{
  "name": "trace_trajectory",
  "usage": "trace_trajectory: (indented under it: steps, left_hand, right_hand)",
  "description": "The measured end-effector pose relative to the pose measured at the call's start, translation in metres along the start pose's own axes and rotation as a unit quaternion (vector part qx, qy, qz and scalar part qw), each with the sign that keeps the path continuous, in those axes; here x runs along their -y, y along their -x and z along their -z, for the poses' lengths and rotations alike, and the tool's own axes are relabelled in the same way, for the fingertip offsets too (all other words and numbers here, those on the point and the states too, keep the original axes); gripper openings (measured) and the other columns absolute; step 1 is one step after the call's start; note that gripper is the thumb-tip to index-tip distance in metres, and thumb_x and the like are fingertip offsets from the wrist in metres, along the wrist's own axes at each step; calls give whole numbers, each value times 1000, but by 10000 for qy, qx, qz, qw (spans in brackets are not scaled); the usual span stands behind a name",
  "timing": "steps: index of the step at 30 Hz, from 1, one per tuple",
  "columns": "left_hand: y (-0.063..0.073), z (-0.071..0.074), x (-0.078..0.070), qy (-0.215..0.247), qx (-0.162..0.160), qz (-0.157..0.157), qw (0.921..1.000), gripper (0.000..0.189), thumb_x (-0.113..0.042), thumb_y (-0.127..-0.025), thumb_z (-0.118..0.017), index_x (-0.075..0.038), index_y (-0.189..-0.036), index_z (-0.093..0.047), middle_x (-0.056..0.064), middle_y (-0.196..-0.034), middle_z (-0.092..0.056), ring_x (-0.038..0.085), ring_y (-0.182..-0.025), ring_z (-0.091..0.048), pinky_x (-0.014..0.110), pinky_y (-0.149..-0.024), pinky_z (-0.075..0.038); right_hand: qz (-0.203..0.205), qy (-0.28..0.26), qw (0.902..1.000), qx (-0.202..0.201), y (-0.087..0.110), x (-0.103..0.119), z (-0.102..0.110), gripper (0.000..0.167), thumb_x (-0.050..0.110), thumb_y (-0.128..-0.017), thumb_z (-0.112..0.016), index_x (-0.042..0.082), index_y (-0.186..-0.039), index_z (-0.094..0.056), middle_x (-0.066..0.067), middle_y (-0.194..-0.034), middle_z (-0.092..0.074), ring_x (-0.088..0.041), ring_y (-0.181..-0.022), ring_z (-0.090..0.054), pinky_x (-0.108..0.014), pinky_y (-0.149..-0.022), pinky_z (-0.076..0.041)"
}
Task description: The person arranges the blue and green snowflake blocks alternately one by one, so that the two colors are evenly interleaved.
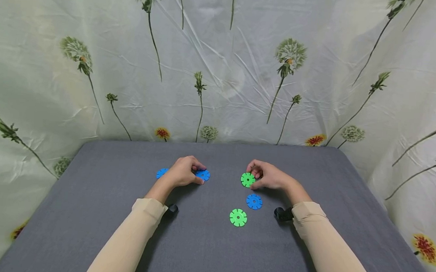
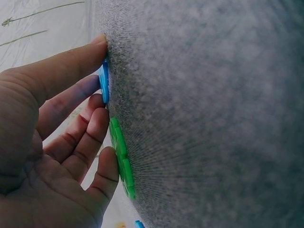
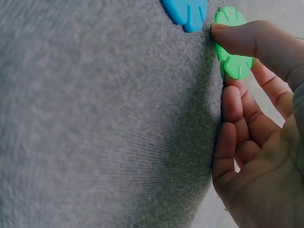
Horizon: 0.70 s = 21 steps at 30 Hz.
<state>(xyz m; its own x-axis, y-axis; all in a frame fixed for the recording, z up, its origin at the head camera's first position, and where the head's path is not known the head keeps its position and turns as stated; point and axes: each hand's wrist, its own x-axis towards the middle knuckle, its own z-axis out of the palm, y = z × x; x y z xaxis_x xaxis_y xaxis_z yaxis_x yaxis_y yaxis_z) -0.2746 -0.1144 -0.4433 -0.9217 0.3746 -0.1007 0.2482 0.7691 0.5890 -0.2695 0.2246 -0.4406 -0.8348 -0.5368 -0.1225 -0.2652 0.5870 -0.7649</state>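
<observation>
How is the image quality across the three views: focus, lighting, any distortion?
Head view: even soft light, sharp, with wide-angle bending at the table edges. Left wrist view: left hand close and slightly soft, cloth grain blurs toward the edges. Right wrist view: green disc clear, lower cloth darker and vignetted.

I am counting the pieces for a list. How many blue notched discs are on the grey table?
3. One blue disc is under the left hand's fingertips, another shows at that hand's outer side, and the third lies free near the right wrist. The hands may hide more.
</observation>
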Motion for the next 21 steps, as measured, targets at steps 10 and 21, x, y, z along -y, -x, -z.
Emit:
trace_trajectory:
  steps: [10, 21]
  left_hand:
    - [0, 0, 1, 55, -1, 54, 10000, 42, -20, -87, -92, -14, -128, -81, 9, -131, -69, 29, -124, -66, 48, -108, -53]
    - [1, 0, 0, 131, 24, 165, 9998, 42, -19, -89, -91, -14, -129, -81, 8, -131, -69, 30, -126, -65, 47, -109, -53]
  right_hand:
    - [34, -188, 9998, 44, 0, -5, 0, 49, 0, -85, -86, -2, -128, -62, -10, -103, -56, -24, -96, -49, -29, -83, -43]
    - [94, -40, 9999, 86, 2, -5, 1, 52, 4, -85, -87, 0, -133, -69, -11, -104, -60, -23, -93, -49, -30, -82, -43]
